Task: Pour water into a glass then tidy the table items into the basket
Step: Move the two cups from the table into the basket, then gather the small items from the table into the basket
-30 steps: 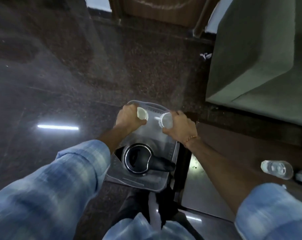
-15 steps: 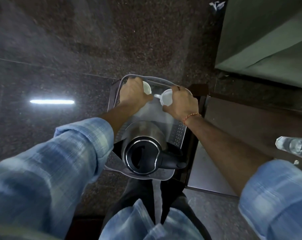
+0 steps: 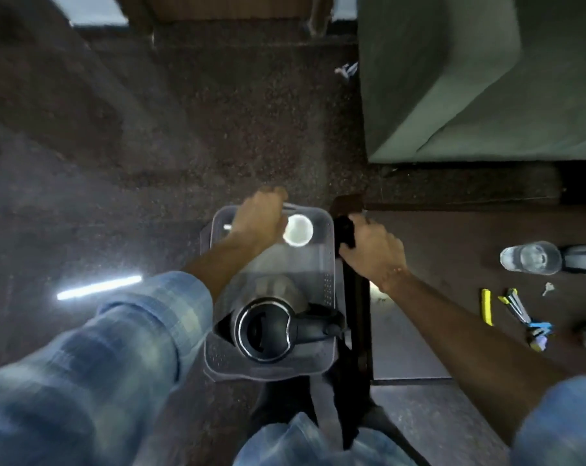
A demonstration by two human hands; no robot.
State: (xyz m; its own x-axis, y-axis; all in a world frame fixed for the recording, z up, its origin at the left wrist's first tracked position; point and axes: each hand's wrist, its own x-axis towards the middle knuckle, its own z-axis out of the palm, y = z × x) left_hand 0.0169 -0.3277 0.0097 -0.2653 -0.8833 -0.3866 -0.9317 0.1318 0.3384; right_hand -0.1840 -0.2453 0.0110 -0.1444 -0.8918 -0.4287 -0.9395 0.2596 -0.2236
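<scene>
Your black-lidded steel kettle (image 3: 266,327) and white cup (image 3: 297,230) sat in the translucent plastic basket (image 3: 328,284); the clear glass (image 3: 530,258), frame right, remained on the table. Your left hand (image 3: 258,218) curled at the basket's far rim, grip unclear; your right hand (image 3: 374,248) gripped a dark object (image 3: 345,230).

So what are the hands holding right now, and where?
The left hand grips the far rim of the clear basket, beside a white cup. The right hand curls round a dark object at the table edge; which object cannot be told.

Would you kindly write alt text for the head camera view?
Seen from above, a person's left hand reaches into a translucent basket beside a white cup, with a steel kettle at the basket's near end. The right hand grips a dark object at the table edge, where a water glass stands.
</scene>
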